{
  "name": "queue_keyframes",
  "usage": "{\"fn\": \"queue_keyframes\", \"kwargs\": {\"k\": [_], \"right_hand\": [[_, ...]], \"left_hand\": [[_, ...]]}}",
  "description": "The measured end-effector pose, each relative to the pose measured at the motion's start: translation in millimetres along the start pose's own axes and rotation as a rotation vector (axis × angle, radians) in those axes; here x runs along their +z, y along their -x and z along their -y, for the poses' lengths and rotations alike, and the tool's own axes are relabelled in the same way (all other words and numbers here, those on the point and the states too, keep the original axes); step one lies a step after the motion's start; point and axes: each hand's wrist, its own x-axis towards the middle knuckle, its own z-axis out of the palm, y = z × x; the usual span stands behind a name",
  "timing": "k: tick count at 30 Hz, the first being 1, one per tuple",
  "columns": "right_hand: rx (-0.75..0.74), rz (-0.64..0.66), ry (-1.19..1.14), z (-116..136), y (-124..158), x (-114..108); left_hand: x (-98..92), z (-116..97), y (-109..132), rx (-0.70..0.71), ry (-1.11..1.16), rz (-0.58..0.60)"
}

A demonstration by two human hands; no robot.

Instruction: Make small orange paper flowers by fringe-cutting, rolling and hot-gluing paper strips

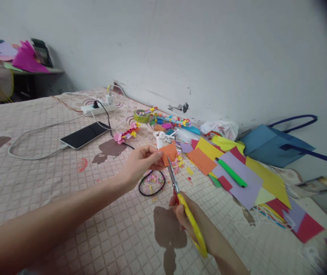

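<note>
Between thumb and fingers, my left hand pinches a small piece of orange paper. My right hand is wrapped round the handles of a pair of scissors, yellow and red with metal blades. The blade tips reach the lower edge of the orange paper; whether they cut into it I cannot tell. Behind the paper stands a white glue gun, partly hidden. Small paper scraps lie under the hands, inside a loop of black cable.
Coloured paper sheets with a green marker spread to the right, beside a blue bag. A phone on a cable and a white power strip lie left. Green tape and decorated sticks sit near the wall.
</note>
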Motion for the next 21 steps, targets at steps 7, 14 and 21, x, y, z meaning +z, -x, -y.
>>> {"fn": "queue_keyframes", "kwargs": {"k": [7, 14, 21], "right_hand": [[0.016, -0.019, 0.040, 5.7, -1.5, 1.1], [0.039, -0.036, -0.012, 4.2, -3.3, 2.5], [0.164, -0.065, -0.143, -1.6, -8.5, 8.2]], "left_hand": [[1.0, 1.3, 0.8, 0.002, -0.002, -0.007], [-0.9, 1.5, -0.5, 0.011, 0.000, 0.002], [-1.4, -0.3, -0.3, 0.025, -0.007, 0.004]]}}
